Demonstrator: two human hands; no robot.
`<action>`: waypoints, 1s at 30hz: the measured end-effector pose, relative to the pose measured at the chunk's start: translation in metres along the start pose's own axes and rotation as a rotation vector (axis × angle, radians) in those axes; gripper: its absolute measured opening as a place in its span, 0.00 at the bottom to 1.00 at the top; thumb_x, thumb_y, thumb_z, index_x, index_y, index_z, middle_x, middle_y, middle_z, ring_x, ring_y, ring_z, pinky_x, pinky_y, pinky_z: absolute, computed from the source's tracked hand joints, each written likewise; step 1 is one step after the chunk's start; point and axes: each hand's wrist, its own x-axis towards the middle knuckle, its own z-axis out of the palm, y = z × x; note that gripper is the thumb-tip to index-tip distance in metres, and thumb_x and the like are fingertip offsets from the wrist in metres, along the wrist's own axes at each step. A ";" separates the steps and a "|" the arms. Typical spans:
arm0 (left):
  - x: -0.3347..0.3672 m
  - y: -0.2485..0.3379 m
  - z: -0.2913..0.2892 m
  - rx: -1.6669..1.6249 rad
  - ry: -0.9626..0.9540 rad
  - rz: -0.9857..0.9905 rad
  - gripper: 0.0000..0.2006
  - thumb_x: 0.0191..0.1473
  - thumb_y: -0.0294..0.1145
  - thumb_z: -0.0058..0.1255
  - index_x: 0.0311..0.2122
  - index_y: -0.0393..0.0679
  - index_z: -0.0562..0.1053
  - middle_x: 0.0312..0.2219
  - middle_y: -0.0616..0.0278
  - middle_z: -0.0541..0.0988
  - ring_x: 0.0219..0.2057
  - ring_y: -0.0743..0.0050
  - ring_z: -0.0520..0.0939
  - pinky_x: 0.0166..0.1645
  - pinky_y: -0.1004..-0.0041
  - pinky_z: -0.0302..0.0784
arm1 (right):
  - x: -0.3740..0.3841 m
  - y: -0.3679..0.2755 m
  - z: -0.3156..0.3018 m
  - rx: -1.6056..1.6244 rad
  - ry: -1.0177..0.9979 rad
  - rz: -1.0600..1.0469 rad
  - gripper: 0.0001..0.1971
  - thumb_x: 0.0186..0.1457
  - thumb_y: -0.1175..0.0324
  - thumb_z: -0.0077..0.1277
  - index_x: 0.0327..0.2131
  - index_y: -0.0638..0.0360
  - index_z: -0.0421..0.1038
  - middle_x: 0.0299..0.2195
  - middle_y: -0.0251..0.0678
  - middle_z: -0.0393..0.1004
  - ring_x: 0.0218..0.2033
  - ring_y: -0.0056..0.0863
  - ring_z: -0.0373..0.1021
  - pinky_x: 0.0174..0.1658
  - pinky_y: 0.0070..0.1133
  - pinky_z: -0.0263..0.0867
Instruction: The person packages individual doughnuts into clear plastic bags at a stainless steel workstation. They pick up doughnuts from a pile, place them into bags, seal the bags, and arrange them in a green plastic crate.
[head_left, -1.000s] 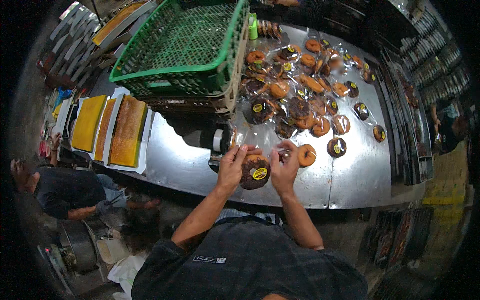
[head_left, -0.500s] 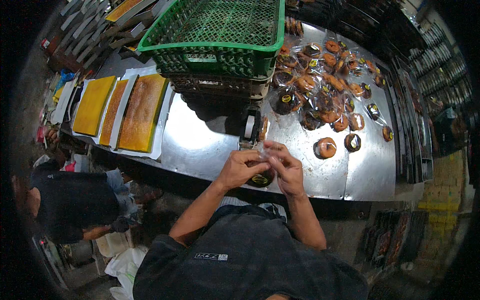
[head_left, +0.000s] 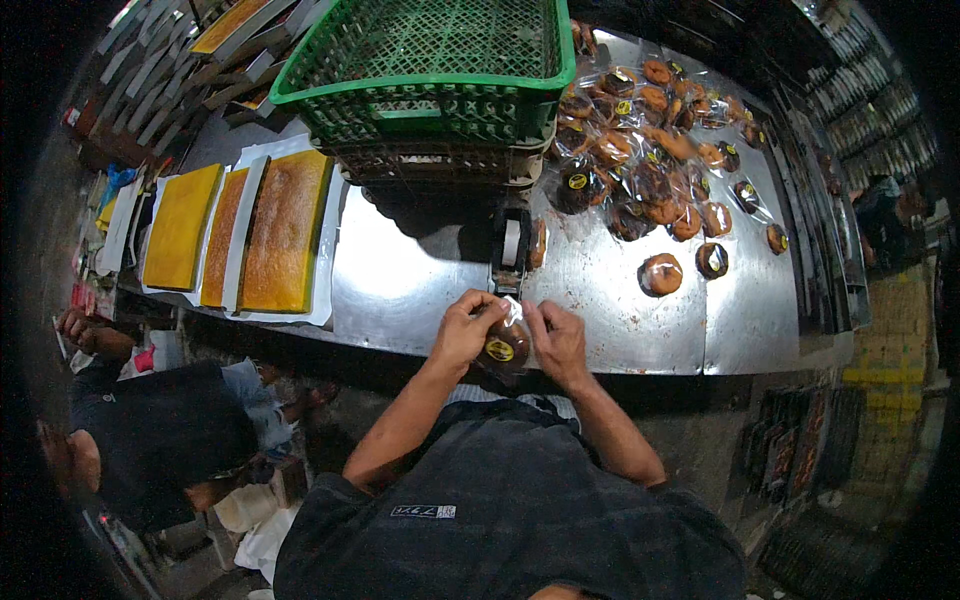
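Note:
A doughnut in a clear plastic bag (head_left: 507, 346) with a round yellow-and-black label hangs between my hands at the table's near edge. My left hand (head_left: 462, 332) pinches the gathered top of the bag from the left. My right hand (head_left: 560, 343) has its fingers curled in at the bag's right side, close to the neck; its fingertips are partly hidden. Just beyond my hands stands a black tape dispenser (head_left: 511, 245) with a pale roll. An unwrapped-looking brown doughnut (head_left: 538, 243) lies against the dispenser's right side.
Many bagged doughnuts (head_left: 655, 205) are heaped on the metal table (head_left: 600, 320) at right. A green crate (head_left: 425, 100) tops a stack at the back. Slabs of yellow-brown cake (head_left: 287, 235) lie on white paper at left. A person (head_left: 165, 440) works at lower left.
My hands have moved slightly apart and the labelled doughnut bag now shows between them. The view has shifted a little. The person at left has raised an arm.

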 end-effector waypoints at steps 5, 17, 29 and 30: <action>-0.015 -0.011 0.011 0.266 0.274 0.594 0.06 0.51 0.23 0.55 0.34 0.37 0.71 0.38 0.60 0.70 0.38 0.73 0.75 0.38 0.77 0.69 | -0.035 0.009 0.040 1.023 -0.235 0.420 0.17 0.62 0.59 0.53 0.49 0.59 0.68 0.39 0.37 0.74 0.44 0.25 0.70 0.44 0.26 0.68; 0.004 -0.057 -0.002 -0.909 -0.110 -0.136 0.15 0.63 0.43 0.41 0.48 0.45 0.67 0.41 0.62 0.74 0.44 0.66 0.77 0.52 0.62 0.74 | 0.069 0.072 0.082 0.476 0.073 0.417 0.16 0.57 0.57 0.60 0.30 0.64 0.77 0.29 0.31 0.76 0.31 0.19 0.69 0.37 0.18 0.64; 0.038 -0.086 -0.021 -0.958 -0.109 -0.181 0.13 0.58 0.39 0.51 0.46 0.47 0.71 0.37 0.63 0.77 0.41 0.65 0.79 0.48 0.63 0.76 | 0.031 0.095 0.053 -0.280 -0.278 0.062 0.15 0.58 0.59 0.56 0.27 0.62 0.79 0.27 0.41 0.75 0.30 0.31 0.72 0.36 0.28 0.67; 0.037 -0.077 -0.027 -0.895 -0.115 -0.208 0.14 0.58 0.38 0.53 0.47 0.48 0.71 0.37 0.64 0.76 0.41 0.66 0.79 0.49 0.64 0.76 | 0.035 0.096 0.041 -0.502 -0.309 0.033 0.15 0.58 0.59 0.56 0.27 0.62 0.79 0.26 0.42 0.75 0.29 0.31 0.72 0.35 0.29 0.67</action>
